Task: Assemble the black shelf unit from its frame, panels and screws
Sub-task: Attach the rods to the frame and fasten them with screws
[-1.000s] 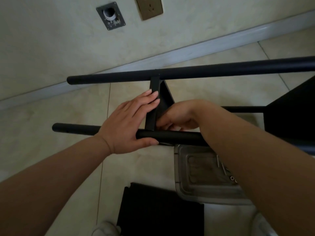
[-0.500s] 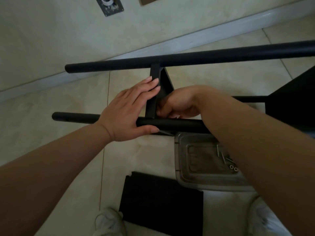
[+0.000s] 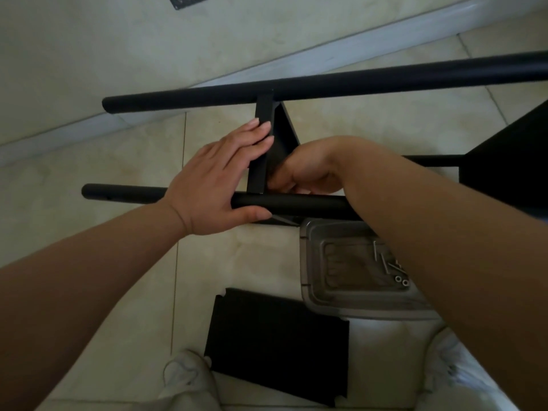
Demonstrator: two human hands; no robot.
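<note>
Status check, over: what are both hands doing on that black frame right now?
Left hand braces the crossbar, thumb under the near tube. Right hand curled at the joint; what it holds is hidden. Screws wait in the tray. Nothing blocking.

Crossbar, panel block gap between tubes; open floor left.

My one camera sits on my head and looks steeply down and forward over my forearms. It is close to my work: my left hand and right hand fill the middle, on the black frame. Near me it catches my shoes on the tiled floor; far off, the wall and its skirting.
</note>
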